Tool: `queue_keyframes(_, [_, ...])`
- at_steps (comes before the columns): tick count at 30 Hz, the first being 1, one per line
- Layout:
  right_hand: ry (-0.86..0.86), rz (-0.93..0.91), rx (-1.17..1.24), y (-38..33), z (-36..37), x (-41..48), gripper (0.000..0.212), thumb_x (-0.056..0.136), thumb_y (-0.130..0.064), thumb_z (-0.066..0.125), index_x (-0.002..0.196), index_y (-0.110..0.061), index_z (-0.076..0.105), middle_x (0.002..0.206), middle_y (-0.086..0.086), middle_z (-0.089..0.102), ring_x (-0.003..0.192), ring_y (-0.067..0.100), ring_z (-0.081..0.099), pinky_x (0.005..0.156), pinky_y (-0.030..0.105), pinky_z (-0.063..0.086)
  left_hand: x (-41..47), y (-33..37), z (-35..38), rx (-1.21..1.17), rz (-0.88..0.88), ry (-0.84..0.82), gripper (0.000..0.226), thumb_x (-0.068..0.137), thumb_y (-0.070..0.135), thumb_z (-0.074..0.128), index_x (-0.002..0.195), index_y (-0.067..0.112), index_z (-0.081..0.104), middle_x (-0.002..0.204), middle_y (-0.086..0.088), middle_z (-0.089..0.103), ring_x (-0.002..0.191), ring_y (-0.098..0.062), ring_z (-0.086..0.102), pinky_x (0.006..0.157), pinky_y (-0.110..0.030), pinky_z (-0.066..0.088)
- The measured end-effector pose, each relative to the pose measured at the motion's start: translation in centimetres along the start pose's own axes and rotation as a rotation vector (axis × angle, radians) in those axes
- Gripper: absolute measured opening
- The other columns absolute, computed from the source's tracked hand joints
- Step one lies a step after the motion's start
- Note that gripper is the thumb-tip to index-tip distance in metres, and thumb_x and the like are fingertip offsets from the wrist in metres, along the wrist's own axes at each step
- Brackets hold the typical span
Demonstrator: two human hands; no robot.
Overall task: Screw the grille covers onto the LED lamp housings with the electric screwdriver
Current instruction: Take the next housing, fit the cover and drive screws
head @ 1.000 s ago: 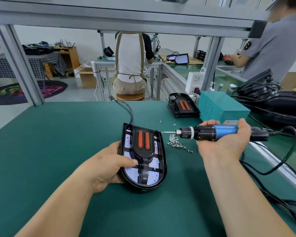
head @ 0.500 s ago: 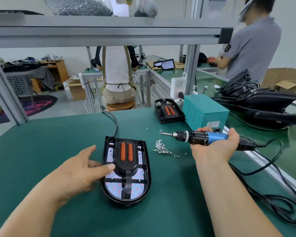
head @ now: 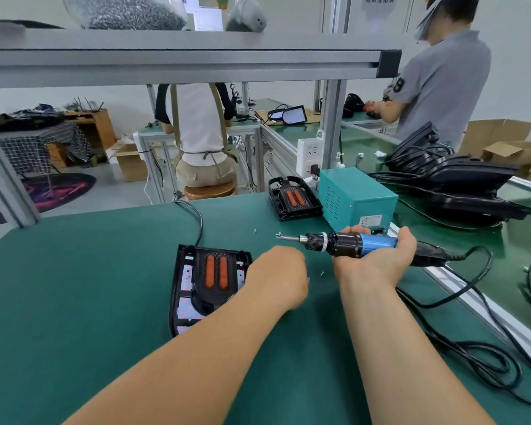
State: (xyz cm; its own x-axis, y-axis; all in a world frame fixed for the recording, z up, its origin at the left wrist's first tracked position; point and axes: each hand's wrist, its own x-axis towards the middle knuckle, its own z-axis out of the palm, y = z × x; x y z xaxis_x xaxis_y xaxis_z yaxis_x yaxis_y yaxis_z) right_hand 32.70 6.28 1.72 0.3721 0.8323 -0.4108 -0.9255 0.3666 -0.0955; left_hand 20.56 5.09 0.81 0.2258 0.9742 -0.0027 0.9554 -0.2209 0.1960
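A black LED lamp housing (head: 188, 289) lies on the green mat, with a black grille cover (head: 216, 273) bearing two orange bars set in it. My left hand (head: 278, 273) has crossed over the housing's right side and rests, fingers curled down, where the loose screws lie; the pile is hidden under it, so what it holds cannot be seen. My right hand (head: 377, 256) grips the blue and black electric screwdriver (head: 344, 243) level above the mat, its bit pointing left just past my left hand.
A second housing (head: 293, 200) sits behind, beside a teal power box (head: 354, 196). Stray screws (head: 322, 273) dot the mat. Black cables (head: 472, 357) coil at the right; stacked black lamps (head: 460, 182) lie on the conveyor. Two people work beyond the aluminium frame (head: 181, 61).
My left hand let go of the housing and moved right onto the screw pile. The screwdriver stayed level in my right hand. The head camera tilted up.
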Motion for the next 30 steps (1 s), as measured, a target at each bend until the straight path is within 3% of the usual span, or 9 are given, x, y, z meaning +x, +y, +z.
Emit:
queue_keyframes(4, [-0.016, -0.018, 0.000, -0.1, 0.0, 0.1, 0.038, 0.083, -0.043, 0.068, 0.089, -0.013, 0.047, 0.057, 0.001, 0.052, 0.043, 0.018, 0.053, 0.068, 0.027, 0.051, 1.8, 0.2, 1.4, -0.031, -0.098, 0.002, 0.022, 0.097, 0.038, 0.060, 0.101, 0.016, 0.059, 0.112, -0.008, 0.063, 0.105, -0.030, 0.061, 0.073, -0.034, 0.045])
queue_keyframes(8, [-0.029, -0.014, -0.017, 0.2, -0.2, 0.3, 0.037, 0.083, -0.044, 0.068, 0.092, -0.013, 0.049, 0.058, 0.001, 0.052, 0.045, 0.017, 0.053, 0.070, 0.027, 0.052, 2.7, 0.1, 2.5, -0.018, -0.134, 0.012, 0.016, 0.097, 0.022, 0.060, 0.089, 0.018, 0.047, 0.111, -0.009, 0.064, 0.100, -0.030, 0.061, 0.070, -0.035, 0.043])
queue_keyframes(11, [-0.031, -0.018, -0.022, 0.2, -0.3, 0.5, 0.037, 0.082, -0.044, 0.067, 0.093, -0.014, 0.050, 0.057, 0.001, 0.052, 0.045, 0.016, 0.053, 0.069, 0.027, 0.052, 2.9, 0.0, 2.8, -0.004, -0.122, -0.008, 0.005, 0.097, 0.017, 0.057, 0.102, 0.016, 0.056, 0.115, -0.011, 0.062, 0.106, -0.031, 0.061, 0.074, -0.037, 0.046])
queue_keyframes(13, [-0.028, -0.015, -0.023, 0.1, -0.3, 0.5, 0.037, 0.082, -0.045, 0.067, 0.091, -0.014, 0.050, 0.058, 0.001, 0.051, 0.046, 0.016, 0.053, 0.069, 0.027, 0.052, 2.8, 0.1, 2.7, -0.010, -0.107, -0.022, 0.013, 0.098, 0.015, 0.056, 0.111, 0.013, 0.057, 0.118, -0.012, 0.061, 0.109, -0.031, 0.060, 0.077, -0.037, 0.046])
queue_keyframes(18, [-0.009, -0.014, 0.006, -0.2, 0.0, 0.2, 0.037, 0.084, -0.043, 0.067, 0.089, -0.012, 0.049, 0.063, 0.002, 0.052, 0.047, 0.019, 0.054, 0.064, 0.027, 0.052, 1.0, -0.1, -0.7, -0.173, -0.085, 0.036, 0.013, 0.095, 0.006, 0.049, 0.100, 0.009, 0.061, 0.107, -0.011, 0.066, 0.103, -0.028, 0.063, 0.083, -0.034, 0.050])
queue_keyframes(20, [0.001, -0.012, 0.016, -0.3, 0.1, 0.0, 0.038, 0.083, -0.043, 0.068, 0.090, -0.011, 0.049, 0.064, 0.003, 0.054, 0.048, 0.020, 0.055, 0.063, 0.028, 0.053, -0.3, -1.4, -2.3, -0.387, -0.089, 0.119, 0.021, 0.094, 0.004, 0.050, 0.078, 0.013, 0.060, 0.094, -0.013, 0.070, 0.092, -0.030, 0.068, 0.086, -0.038, 0.055])
queue_keyframes(22, [-0.004, -0.001, 0.023, -0.3, 0.3, -0.2, 0.037, 0.082, -0.043, 0.070, 0.088, -0.013, 0.049, 0.065, 0.002, 0.054, 0.046, 0.019, 0.055, 0.064, 0.029, 0.053, -1.8, -3.2, -3.2, -0.791, -0.161, 0.212, 0.029, 0.095, 0.004, 0.057, 0.068, 0.017, 0.060, 0.075, -0.010, 0.068, 0.072, -0.022, 0.068, 0.082, -0.039, 0.060])
queue_keyframes(26, [-0.043, 0.031, -0.003, 0.5, 0.3, -0.8, 0.037, 0.081, -0.043, 0.070, 0.088, -0.014, 0.049, 0.063, 0.003, 0.054, 0.048, 0.020, 0.054, 0.068, 0.030, 0.054, -4.9, -6.3, -3.9, -1.439, -0.241, 0.240, 0.018, 0.096, -0.002, 0.059, 0.082, 0.007, 0.067, 0.064, 0.000, 0.064, 0.053, 0.000, 0.062, 0.055, -0.012, 0.054])
queue_keyframes(30, [-0.121, 0.098, -0.030, 2.0, 0.3, -1.9, 0.034, 0.082, -0.041, 0.069, 0.086, -0.015, 0.047, 0.056, 0.003, 0.053, 0.044, 0.020, 0.053, 0.060, 0.029, 0.052, -6.3, -7.2, -3.6, -1.664, -0.252, 0.236, 0.015, 0.096, -0.002, 0.056, 0.091, 0.006, 0.068, 0.062, 0.002, 0.068, 0.057, -0.001, 0.065, 0.054, -0.013, 0.054])
